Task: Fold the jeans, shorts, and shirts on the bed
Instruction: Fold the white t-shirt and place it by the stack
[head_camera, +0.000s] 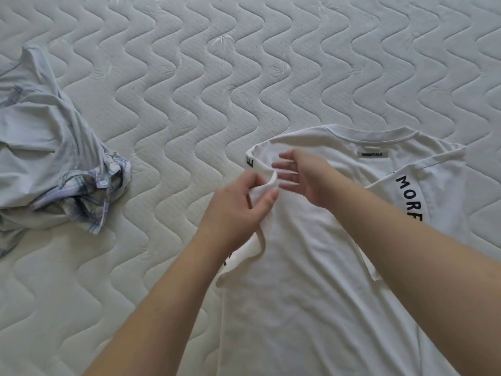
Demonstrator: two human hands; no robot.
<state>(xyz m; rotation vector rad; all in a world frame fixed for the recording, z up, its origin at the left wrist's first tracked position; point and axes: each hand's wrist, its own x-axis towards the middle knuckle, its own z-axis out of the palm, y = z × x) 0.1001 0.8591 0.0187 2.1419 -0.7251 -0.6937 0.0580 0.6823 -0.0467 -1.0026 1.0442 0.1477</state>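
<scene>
L hand (238, 202) fingers (271, 198) pinch white tee (311, 267) sleeve; R hand (306, 177) flat beside.

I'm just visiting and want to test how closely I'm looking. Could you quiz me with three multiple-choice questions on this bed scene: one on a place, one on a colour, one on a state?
1. Where is the crumpled shirt?
A. Left of the T-shirt
B. On top of it
C. Right of it

2. What colour is the T-shirt?
A. Red
B. White
C. Black

3. What is the left hand doing?
A. Resting flat on the mattress
B. Pinching the sleeve
C. Hanging idle

Answers: 1 A, it lies far left. 2 B, white with black lettering. 3 B, fabric sits between thumb and fingers; the right hand is open.
</scene>
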